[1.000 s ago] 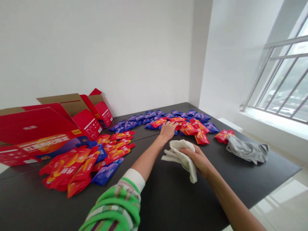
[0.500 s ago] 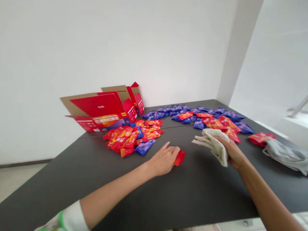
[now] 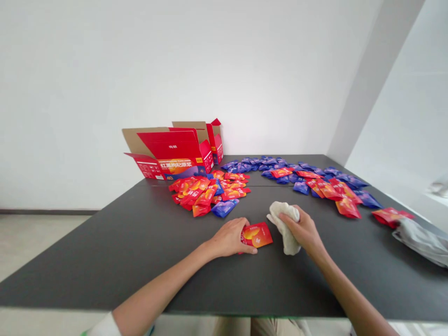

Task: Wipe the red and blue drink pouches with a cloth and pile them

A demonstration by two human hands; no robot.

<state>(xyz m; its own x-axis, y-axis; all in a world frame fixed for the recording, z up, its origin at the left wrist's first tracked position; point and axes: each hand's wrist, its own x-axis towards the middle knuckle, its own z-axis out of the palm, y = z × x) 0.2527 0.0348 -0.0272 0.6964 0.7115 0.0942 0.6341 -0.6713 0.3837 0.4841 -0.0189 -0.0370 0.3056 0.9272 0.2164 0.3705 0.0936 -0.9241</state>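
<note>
Near the middle of the dark table, my left hand (image 3: 231, 239) grips a red and orange pouch (image 3: 258, 234) by its left end, thumb along the near edge. The pouch's printed face is turned up. Just to the right, my right hand (image 3: 304, 228) is closed round a bunched whitish cloth (image 3: 287, 233), held a little apart from the pouch's right end. Beyond my left hand lies a heap of red pouches (image 3: 196, 192) with a few blue ones among them, such as the blue pouch (image 3: 224, 208) at its near edge.
Two open red cartons (image 3: 175, 149) stand at the back left. Many blue pouches (image 3: 271, 164) spread along the far side, with red pouches (image 3: 345, 193) over them at the right. A grey cloth (image 3: 420, 240) lies at the right by another red pouch (image 3: 390, 215). The table (image 3: 115, 261) ends close to me.
The pouch in my left hand has turned from mostly hidden to printed face up. My right hand has brought the cloth left and nearer to it. The camera view has shifted.
</note>
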